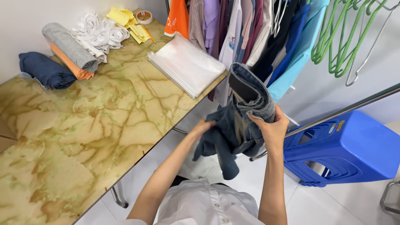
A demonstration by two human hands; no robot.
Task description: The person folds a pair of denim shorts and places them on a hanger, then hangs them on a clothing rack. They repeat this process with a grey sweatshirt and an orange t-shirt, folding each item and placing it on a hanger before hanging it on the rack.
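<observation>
I hold a bunched pair of blue denim jeans [237,121] in the air, beside the right edge of a marble-patterned table [83,133]. My right hand [273,129] grips the waistband end, which sticks up above the fingers. My left hand [203,127] clutches the lower, hanging folds of the same jeans. A loose leg dangles between my arms.
On the table lie a stack of clear plastic bags [185,62], rolled clothes [66,50], a folded dark blue garment [43,71], white fabric strips [100,33], yellow papers [127,21] and a tape roll [144,16]. Hanging shirts [250,37], green hangers [341,41], a metal rail [346,110] and blue plastic stools [350,150] stand at right.
</observation>
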